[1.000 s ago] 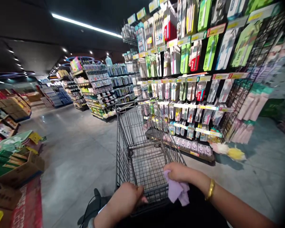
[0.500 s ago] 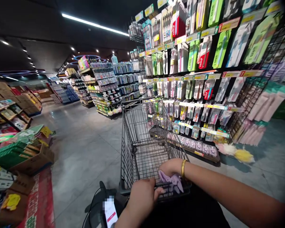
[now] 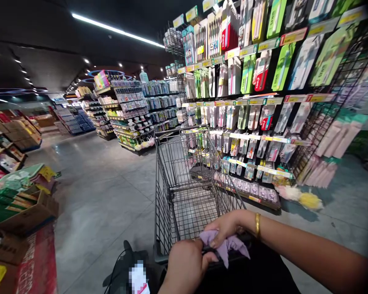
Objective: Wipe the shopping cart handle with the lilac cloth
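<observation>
My left hand [image 3: 184, 263] is wrapped round the handle of a wire shopping cart [image 3: 184, 179] at the bottom centre. My right hand [image 3: 228, 226], with a gold bangle on the wrist, presses a crumpled lilac cloth [image 3: 225, 245] onto the handle just right of the left hand. The two hands nearly touch. The cart's basket looks bare inside.
A wire display rack [image 3: 263, 102] of hanging packets stands close on the right of the cart. Open boxes of goods [image 3: 18, 204] sit low on the left. Grey floor [image 3: 101, 196] runs ahead toward more shelves [image 3: 125, 110]. A dark bag with a cable [image 3: 125, 273] hangs below me.
My right hand has drawn the lilac cloth leftward along the cart handle toward my left hand. The view has shifted slightly; the cart stays by the rack.
</observation>
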Demonstrator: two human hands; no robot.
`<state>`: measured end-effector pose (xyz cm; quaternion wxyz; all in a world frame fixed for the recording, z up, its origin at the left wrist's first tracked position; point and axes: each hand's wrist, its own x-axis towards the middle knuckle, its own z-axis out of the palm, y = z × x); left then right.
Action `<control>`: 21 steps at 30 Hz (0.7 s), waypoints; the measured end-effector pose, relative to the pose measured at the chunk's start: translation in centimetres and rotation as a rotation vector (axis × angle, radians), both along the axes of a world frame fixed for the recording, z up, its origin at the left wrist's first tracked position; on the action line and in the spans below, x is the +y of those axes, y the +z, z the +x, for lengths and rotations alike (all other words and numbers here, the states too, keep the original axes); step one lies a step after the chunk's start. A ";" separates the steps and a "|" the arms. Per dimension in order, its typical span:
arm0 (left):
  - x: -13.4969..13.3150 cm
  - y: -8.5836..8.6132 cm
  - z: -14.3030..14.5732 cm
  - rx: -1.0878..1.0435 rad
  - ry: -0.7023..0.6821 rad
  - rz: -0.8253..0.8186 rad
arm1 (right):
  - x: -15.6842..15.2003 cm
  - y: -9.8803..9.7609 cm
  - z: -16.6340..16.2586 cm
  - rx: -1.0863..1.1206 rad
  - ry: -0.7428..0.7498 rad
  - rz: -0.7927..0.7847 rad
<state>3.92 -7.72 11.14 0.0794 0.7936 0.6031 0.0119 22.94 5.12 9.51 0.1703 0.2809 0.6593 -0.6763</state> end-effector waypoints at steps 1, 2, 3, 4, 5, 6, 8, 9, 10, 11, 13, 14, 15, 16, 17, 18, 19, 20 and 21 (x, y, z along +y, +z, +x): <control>0.0 0.0 0.1 0.007 0.011 0.002 | 0.1 -0.3 -0.2 -0.044 0.031 0.108; 0.1 -0.1 0.2 0.014 0.021 0.001 | 0.2 -0.6 -0.5 -0.100 0.067 0.225; 0.1 -0.1 0.2 0.020 0.029 -0.002 | 0.2 -0.9 -1.1 -0.161 0.106 0.330; 0.2 0.0 0.3 0.025 0.033 -0.006 | 0.2 -1.1 -1.7 -0.217 0.142 0.414; 0.3 0.0 0.3 0.031 0.033 -0.016 | 0.1 -1.3 -2.5 -0.264 0.175 0.470; 0.3 0.0 0.4 0.042 0.032 -0.031 | 0.0 -1.3 -3.4 -0.298 0.202 0.505; 0.5 0.0 0.3 0.071 0.031 -0.075 | -0.3 -0.8 -5.0 -0.350 0.255 0.576; 0.6 -0.1 0.2 0.085 0.030 -0.102 | -0.3 -0.3 -5.7 -0.342 0.288 0.599; 0.7 -0.2 0.1 0.097 0.029 -0.126 | -0.3 0.4 -6.3 -0.309 0.318 0.616; 0.7 -0.3 -0.1 0.105 0.032 -0.139 | -0.2 1.1 -6.6 -0.258 0.337 0.632; 0.7 -0.6 -0.5 0.110 0.043 -0.116 | 0.0 2.2 -6.8 -0.157 0.309 0.668; 0.6 -0.8 -0.7 0.109 0.046 -0.094 | 0.2 2.4 -6.7 -0.126 0.269 0.678; 0.6 -1.0 -0.8 0.107 0.047 -0.071 | 0.3 2.3 -6.5 -0.124 0.227 0.681; 0.5 -1.1 -1.0 0.103 0.043 -0.057 | 0.2 2.0 -6.2 -0.143 0.210 0.678; 0.5 -1.2 -1.1 0.102 0.039 -0.049 | 0.1 1.6 -6.0 -0.178 0.219 0.678; 0.5 -1.4 -1.1 0.105 0.037 -0.048 | 0.0 1.1 -5.8 -0.220 0.252 0.682; 0.6 -1.4 -1.1 0.108 0.037 -0.051 | -0.3 0.6 -5.7 -0.264 0.293 0.700; 0.6 -1.5 -1.1 0.112 0.038 -0.052 | -0.5 0.4 -5.6 -0.301 0.329 0.728; 0.7 -1.6 -1.0 0.115 0.033 -0.057 | -0.7 0.5 -5.6 -0.319 0.356 0.750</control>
